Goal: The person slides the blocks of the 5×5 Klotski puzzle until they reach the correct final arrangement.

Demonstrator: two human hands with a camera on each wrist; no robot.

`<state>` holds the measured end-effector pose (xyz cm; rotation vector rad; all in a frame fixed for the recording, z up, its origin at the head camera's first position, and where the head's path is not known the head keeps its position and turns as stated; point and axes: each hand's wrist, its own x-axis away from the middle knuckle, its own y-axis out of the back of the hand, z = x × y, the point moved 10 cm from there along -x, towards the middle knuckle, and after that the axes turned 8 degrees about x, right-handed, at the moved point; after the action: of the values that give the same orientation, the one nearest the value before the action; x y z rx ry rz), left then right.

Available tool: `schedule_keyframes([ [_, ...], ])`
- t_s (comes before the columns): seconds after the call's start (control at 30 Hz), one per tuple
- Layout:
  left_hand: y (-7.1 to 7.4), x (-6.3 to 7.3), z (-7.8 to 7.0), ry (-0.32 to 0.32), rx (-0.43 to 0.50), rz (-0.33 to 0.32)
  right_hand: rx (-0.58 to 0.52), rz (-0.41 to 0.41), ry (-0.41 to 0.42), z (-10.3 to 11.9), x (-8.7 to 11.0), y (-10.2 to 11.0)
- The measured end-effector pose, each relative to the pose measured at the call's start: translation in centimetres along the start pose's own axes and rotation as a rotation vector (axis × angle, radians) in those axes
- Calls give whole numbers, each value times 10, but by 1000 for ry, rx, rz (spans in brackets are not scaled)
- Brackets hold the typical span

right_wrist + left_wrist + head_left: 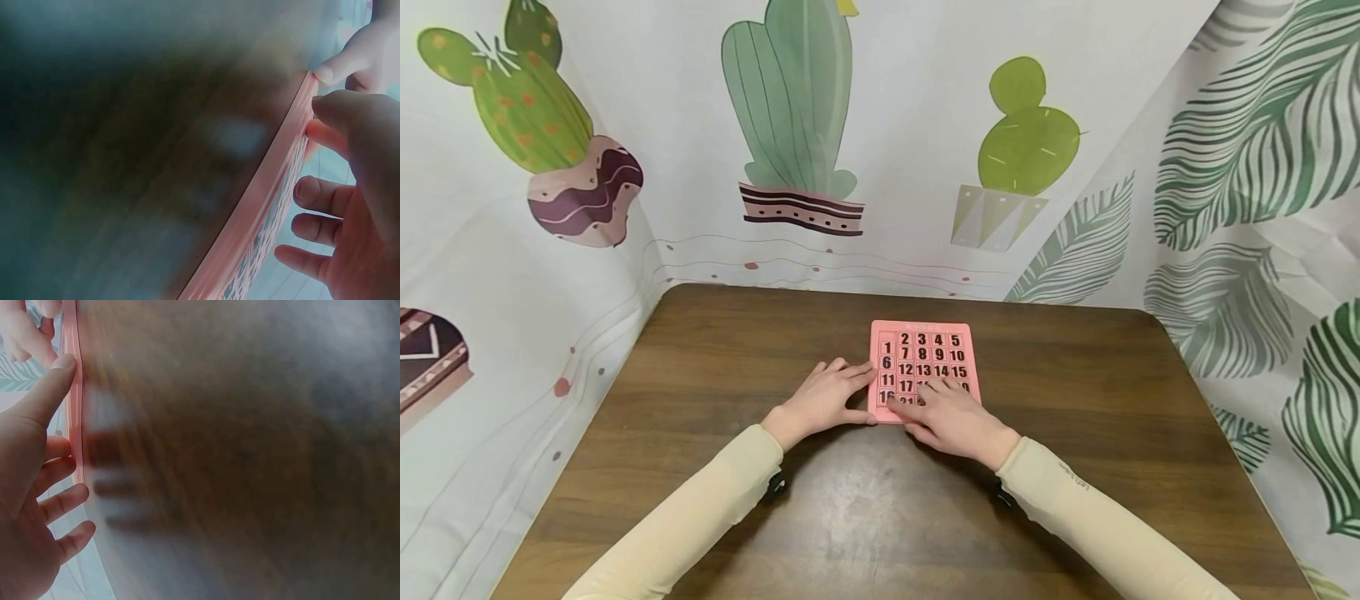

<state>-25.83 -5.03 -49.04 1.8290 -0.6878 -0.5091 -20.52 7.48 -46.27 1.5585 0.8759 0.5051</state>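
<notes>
A pink sliding number puzzle (876, 333) lies flat on the brown wooden table. Its left column of tiles, 1, 6, 11 and 16, sits lower than the rows beside it, with a gap above the 1. Extended along the puzzle's left side, the left hand (823, 398) touches the frame, its thumb at the lower left corner. The right hand (958, 421) is over the lower part, index fingertip at the 16 tile (887, 396). Several lower-right tiles are hidden under that hand. Both wrist views show the pink rim edge-on near the fingers.
The wooden table (745, 342) spreads around the puzzle. Behind it and at both sides hangs a white cloth (910, 167) printed with cacti and leaves. Light sleeves cover both forearms, with a dark strap part showing under each wrist.
</notes>
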Motion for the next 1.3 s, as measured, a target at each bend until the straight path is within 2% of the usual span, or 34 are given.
schedule_keyframes([
  [0.23, 0, 0, 1, 10, 10, -1, 7, -27, -18, -6, -5, -1],
  [0.6, -1, 0, -1, 13, 28, 5, -8, 52, -54, -14, -10, -9],
  [0.8, -1, 0, 0, 15, 18, 9, -68, 59, -70, -19, -6, -7],
  [0.93, -1, -1, 1, 13, 17, 12, -105, 34, -94, -28, 8, -1],
  [1.17, 0, 0, 3, 21, 16, 4, -91, -28, -152, -50, 47, 10],
  [1.3, -1, 1, 3, 28, 36, 13, -73, -31, -183, -59, 70, 12],
])
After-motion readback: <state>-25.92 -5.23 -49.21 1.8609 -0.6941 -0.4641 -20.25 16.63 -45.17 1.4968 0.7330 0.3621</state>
